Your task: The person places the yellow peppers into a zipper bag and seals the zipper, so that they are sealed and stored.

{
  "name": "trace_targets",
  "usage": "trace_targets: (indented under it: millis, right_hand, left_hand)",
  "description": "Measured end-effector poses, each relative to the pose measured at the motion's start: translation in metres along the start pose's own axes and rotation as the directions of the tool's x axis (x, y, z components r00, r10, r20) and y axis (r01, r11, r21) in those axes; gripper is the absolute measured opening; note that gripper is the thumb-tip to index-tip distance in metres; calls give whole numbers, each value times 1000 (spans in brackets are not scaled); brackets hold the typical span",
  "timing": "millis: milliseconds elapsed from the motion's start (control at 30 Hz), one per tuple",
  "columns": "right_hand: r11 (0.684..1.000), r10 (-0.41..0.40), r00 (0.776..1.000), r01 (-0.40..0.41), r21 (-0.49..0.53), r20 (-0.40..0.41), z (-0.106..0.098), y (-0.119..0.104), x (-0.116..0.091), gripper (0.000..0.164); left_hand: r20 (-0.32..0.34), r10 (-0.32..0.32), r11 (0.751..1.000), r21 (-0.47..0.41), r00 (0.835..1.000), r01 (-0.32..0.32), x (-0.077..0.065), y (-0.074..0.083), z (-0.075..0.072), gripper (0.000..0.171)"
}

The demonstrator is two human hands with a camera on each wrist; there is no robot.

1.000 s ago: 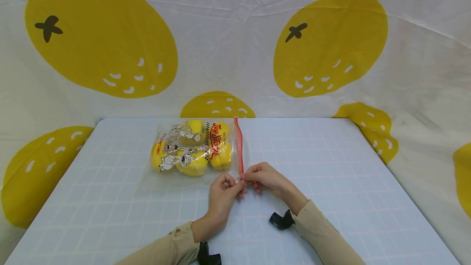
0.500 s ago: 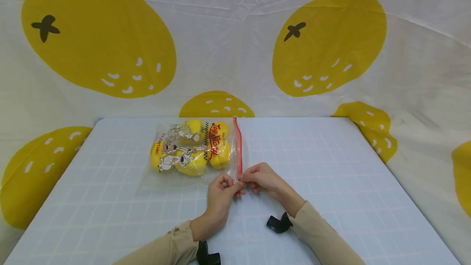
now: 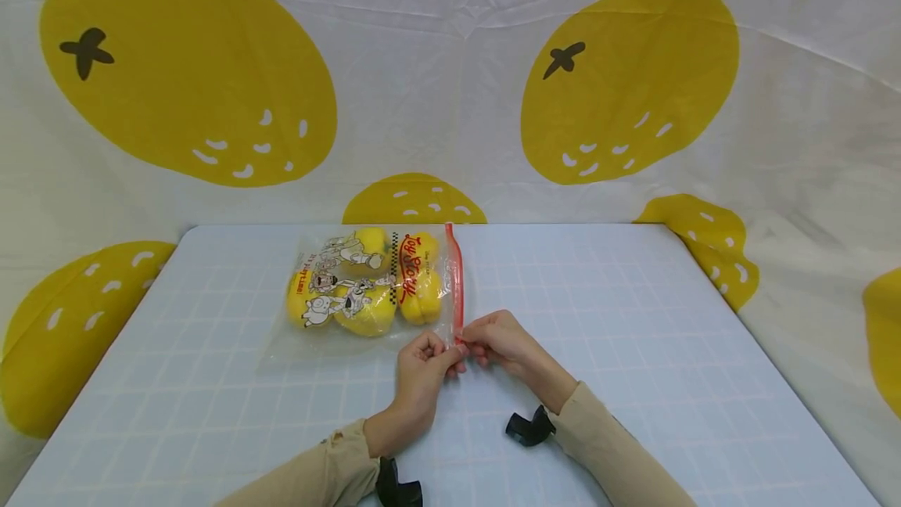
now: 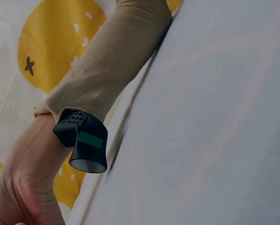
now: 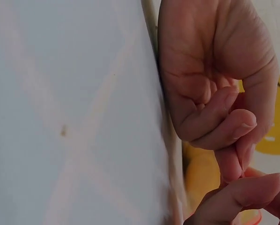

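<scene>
A clear zip bag (image 3: 310, 339), printed with cartoon figures and red lettering and edged with a red zip strip (image 3: 457, 272), lies flat on the table. Several yellow bell peppers (image 3: 422, 300) fill it. My left hand (image 3: 420, 378) pinches its near right corner, at the lower end of the strip. Just right of that, my right hand (image 3: 503, 341) pinches the strip between thumb and forefinger, the fingertips of both hands nearly meeting. In the right wrist view, the left hand (image 5: 215, 79) comes down from above and fingers of the right hand (image 5: 240, 199) show below.
The pale checked table (image 3: 669, 366) spreads to both sides. Behind it hangs a white cloth (image 3: 422, 84) with large yellow fruit prints. Black wrist camera mounts (image 3: 397, 487) sit close to both cuffs.
My right hand has shifted slightly left along with its forearm, closer to the left hand. The left hand keeps its pinch at the corner, and the bag stays almost where it was.
</scene>
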State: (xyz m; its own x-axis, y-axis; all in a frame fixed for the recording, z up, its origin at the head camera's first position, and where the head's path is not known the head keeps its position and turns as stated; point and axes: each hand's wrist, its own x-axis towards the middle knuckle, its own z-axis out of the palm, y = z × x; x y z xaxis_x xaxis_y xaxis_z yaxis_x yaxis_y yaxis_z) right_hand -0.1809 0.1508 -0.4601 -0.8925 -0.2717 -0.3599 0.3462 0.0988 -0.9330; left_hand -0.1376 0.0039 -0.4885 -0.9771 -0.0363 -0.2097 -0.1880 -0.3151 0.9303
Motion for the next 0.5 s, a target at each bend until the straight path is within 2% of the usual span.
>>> trace_targets:
  millis: [333,500]
  right_hand:
    - [998,34,998,-31,61,-60,-2,-9,14,23]
    - [997,44,996,-38,69,-84,-2,-15,23,25]
  left_hand:
    - [19,33,999,-24,999,-33,0,-2,1,38]
    - [19,31,999,-22,999,-30,0,-3,1,37]
